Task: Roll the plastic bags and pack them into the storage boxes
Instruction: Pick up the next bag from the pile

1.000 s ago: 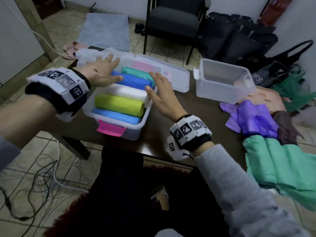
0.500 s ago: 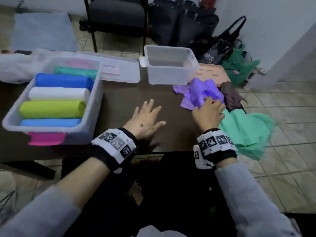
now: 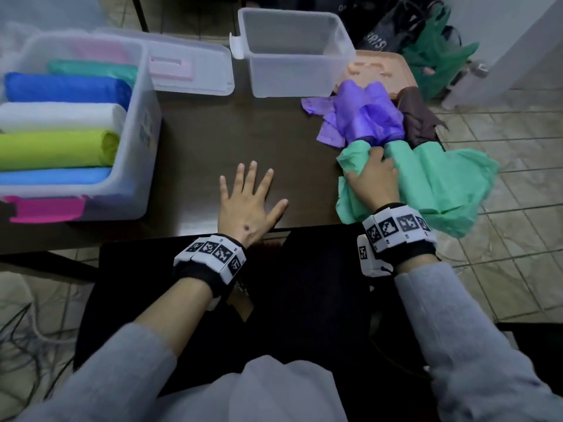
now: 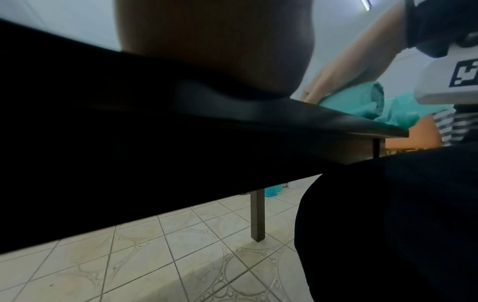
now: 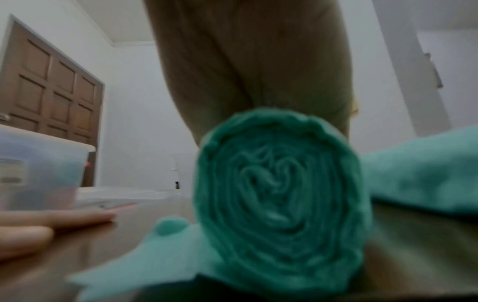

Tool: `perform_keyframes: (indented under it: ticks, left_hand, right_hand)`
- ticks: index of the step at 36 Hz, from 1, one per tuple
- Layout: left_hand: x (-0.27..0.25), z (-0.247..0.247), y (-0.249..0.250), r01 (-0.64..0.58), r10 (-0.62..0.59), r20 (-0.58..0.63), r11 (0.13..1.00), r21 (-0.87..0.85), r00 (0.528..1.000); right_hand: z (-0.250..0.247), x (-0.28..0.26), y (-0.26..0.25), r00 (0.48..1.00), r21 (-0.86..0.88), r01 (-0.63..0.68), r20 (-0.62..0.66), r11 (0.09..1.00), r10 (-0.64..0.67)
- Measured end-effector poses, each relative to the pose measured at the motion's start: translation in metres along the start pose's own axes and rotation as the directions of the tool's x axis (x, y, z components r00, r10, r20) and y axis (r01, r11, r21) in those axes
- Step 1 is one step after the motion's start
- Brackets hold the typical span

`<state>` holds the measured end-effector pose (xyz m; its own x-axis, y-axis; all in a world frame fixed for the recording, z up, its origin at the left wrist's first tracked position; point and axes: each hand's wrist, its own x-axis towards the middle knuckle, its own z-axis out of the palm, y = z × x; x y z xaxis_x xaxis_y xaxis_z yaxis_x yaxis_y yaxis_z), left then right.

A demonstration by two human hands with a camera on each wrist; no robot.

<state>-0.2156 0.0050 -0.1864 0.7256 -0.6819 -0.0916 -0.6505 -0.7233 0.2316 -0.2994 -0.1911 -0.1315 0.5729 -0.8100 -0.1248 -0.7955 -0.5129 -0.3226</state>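
Now green bag (image 3: 432,175) lies gripped under right hand (image 3: 373,181).

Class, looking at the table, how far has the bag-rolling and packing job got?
Done: the left box holds rolled bags. In hand: the right hand grips a green bag, partly rolled; the left hand lies flat on the table. Left: the purple bag is loose, and the second box looks empty.

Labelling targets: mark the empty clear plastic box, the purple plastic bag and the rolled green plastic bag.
empty clear plastic box (image 3: 275,77): head view, front wall.
purple plastic bag (image 3: 370,120): head view, crumpled middle.
rolled green plastic bag (image 5: 279,190): right wrist view, spiral end face.
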Motion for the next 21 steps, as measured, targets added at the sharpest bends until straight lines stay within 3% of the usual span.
perform_keyframes:
  ticks: [6,11,14,17,19,21]
  left_hand:
    - [0.001,0.002,-0.002,0.002,-0.002,-0.023,1.000,-0.016,1.000]
    - [0.001,0.000,-0.003,-0.011,0.011,-0.011,0.998,-0.058,1.000]
    - [0.003,-0.006,-0.008,-0.009,-0.002,-0.038,0.960,-0.280,0.999]
    - [0.005,-0.015,-0.015,0.023,-0.078,-0.078,0.841,-0.540,0.994]
    - [0.006,-0.023,-0.020,0.034,-0.150,-0.132,0.777,-0.629,0.980]
    - [0.007,-0.031,-0.024,0.016,-0.205,-0.217,0.760,-0.650,0.954]
  right_hand:
    - [0.023,-0.019,-0.032,0.999,0.194,0.017,0.040,0.981,-0.025]
    - [0.037,-0.023,-0.061,0.993,0.431,-0.091,0.108,0.898,0.049]
    - [0.043,-0.020,-0.074,0.981,0.547,-0.165,0.174,0.821,0.081]
    - [0.040,-0.014,-0.083,0.949,0.662,-0.258,0.311,0.703,0.055]
    - [0.032,-0.009,-0.087,0.910,0.726,-0.339,0.415,0.598,0.013]
    - [0.025,-0.005,-0.088,0.903,0.730,-0.329,0.429,0.599,-0.027]
